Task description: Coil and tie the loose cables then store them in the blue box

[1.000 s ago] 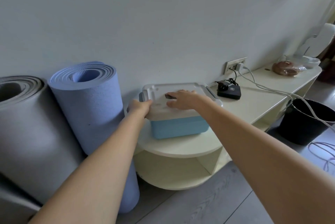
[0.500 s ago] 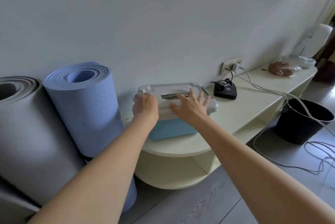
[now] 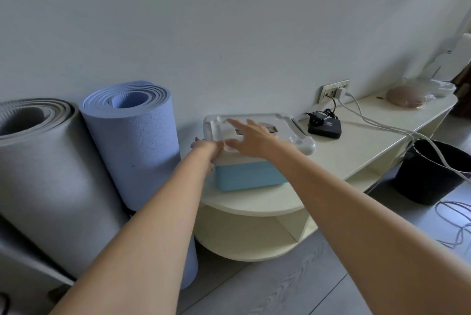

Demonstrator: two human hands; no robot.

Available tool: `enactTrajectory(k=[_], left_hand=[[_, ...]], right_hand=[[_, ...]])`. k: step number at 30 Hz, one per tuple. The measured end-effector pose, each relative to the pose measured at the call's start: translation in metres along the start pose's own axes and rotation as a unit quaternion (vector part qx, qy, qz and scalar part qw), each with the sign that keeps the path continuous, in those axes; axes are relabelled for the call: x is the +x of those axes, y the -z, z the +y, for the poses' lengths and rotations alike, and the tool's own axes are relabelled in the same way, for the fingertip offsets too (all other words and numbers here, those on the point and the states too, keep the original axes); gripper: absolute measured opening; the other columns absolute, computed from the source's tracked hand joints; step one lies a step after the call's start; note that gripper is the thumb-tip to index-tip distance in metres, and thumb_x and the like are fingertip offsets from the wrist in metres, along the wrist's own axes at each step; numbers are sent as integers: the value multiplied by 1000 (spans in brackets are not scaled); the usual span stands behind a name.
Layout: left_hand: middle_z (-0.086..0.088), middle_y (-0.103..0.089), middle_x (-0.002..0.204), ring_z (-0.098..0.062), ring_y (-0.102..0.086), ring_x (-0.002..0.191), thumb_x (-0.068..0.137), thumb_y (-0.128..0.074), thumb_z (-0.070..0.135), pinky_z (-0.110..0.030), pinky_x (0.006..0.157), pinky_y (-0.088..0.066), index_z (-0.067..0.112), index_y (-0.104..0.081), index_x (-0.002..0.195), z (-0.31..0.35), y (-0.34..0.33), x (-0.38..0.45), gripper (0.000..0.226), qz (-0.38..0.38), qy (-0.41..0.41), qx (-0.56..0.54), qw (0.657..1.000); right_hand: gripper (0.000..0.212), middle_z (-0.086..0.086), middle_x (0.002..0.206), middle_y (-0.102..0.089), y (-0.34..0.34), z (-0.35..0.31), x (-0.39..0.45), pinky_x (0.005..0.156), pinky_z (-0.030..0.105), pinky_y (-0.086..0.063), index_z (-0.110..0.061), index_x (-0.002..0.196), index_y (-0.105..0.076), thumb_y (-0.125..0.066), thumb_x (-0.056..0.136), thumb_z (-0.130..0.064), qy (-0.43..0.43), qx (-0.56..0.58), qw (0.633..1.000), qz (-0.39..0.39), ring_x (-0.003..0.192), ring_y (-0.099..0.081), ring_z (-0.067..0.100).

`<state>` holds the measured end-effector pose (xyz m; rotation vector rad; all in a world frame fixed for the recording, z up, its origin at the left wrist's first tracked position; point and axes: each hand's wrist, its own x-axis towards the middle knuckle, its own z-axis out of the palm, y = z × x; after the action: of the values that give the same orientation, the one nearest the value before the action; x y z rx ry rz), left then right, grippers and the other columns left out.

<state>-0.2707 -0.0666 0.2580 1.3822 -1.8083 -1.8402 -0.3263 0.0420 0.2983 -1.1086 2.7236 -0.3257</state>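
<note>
The blue box (image 3: 248, 175) stands on the rounded end of a cream shelf unit (image 3: 257, 202), covered by a translucent white lid (image 3: 295, 132). My left hand (image 3: 207, 150) grips the lid's near left edge. My right hand (image 3: 251, 140) lies flat on top of the lid with its fingers spread. White cables (image 3: 377, 124) run from a wall socket (image 3: 335, 90) across the shelf top and down to the floor, where loose loops (image 3: 456, 228) lie at the right.
A blue rolled mat (image 3: 137, 141) and a grey rolled mat (image 3: 43, 179) stand against the wall left of the shelf. A small black device (image 3: 325, 127) with a black cord sits behind the box. A black bucket (image 3: 433, 171) stands on the floor at right.
My left hand slid from the top of the lid to its left edge. My right hand reached further left across the lid.
</note>
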Motion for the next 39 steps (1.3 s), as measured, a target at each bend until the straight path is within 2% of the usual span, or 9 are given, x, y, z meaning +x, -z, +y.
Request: enactTrajectory(k=[3, 8, 13, 18, 22, 28, 31, 33, 39], left_hand=[[-8, -56, 92, -20, -53, 82, 85, -65, 23, -28, 71, -45, 9, -47, 123, -5, 6, 2, 44, -45, 10, -86, 995], [-9, -64, 99, -19, -62, 78, 73, -76, 15, -23, 51, -47, 2, -56, 117, -9, 0, 20, 50, -10, -10, -163, 986], [-7, -54, 90, -19, -52, 84, 86, -59, 8, -20, 58, -44, 4, -54, 104, 1, -10, 3, 19, 107, -66, -95, 988], [-14, -57, 122, -31, -54, 114, 91, -53, 21, -32, 86, -43, 1, -50, 120, -1, -13, -9, 35, 180, -121, 65, 974], [-21, -55, 126, -36, -50, 119, 97, -42, 20, -37, 91, -42, -3, -53, 121, -1, -12, -18, 34, 208, -158, 237, 936], [-19, -49, 133, -34, -45, 123, 98, -32, 11, -40, 96, -37, 5, -46, 128, -7, -11, -17, 34, 234, -194, 378, 874], [-14, -32, 148, -31, -29, 135, 99, -26, 8, -41, 109, -23, 7, -43, 131, -3, -13, -14, 37, 246, -279, 411, 832], [-12, -45, 139, -29, -38, 129, 97, -28, 6, -39, 106, -25, 8, -49, 125, 0, -17, -14, 34, 229, -328, 410, 820], [-15, -46, 138, -30, -39, 129, 98, -26, 4, -37, 103, -33, 1, -40, 133, 5, -15, -19, 38, 170, -299, 491, 800]], right_hand=[[50, 0, 159, -5, -6, -16, 9, 109, 66, -2, -52, 142, -8, -19, 93, -51, 19, -41, 995, -89, 145, 4, 33], [45, 7, 158, -7, 16, -25, -6, 116, 44, -4, -38, 147, -14, -20, 102, -33, 42, -80, 988, -129, 146, -6, 24], [46, 5, 157, -13, 19, -30, -16, 109, 28, -14, -33, 148, -19, -26, 102, -28, 70, -102, 984, -131, 144, -12, 24], [44, 2, 158, -10, 10, -23, -2, 115, 54, -2, -40, 145, -20, -21, 102, -33, 52, -107, 985, -126, 145, -6, 24], [44, -4, 158, 1, -9, -12, 5, 111, 63, 2, -54, 141, -15, -17, 98, -44, 37, -69, 992, -102, 142, 5, 43], [45, -13, 157, -10, -36, 1, 8, 112, 49, -12, -47, 144, -16, -12, 99, -46, 115, -97, 986, 74, 143, -6, 39], [46, -17, 156, -12, -33, 2, 19, 114, 41, -14, -41, 146, -15, -15, 101, -42, 149, -89, 982, 73, 145, -8, 32], [46, -20, 155, -13, -31, 8, 25, 113, 37, -17, -37, 147, -14, -17, 102, -38, 167, -85, 979, 81, 145, -9, 27], [47, -16, 155, -16, -31, 8, 28, 114, 37, -11, -30, 147, -22, -27, 101, -33, 175, -65, 981, 50, 145, -7, 23]])
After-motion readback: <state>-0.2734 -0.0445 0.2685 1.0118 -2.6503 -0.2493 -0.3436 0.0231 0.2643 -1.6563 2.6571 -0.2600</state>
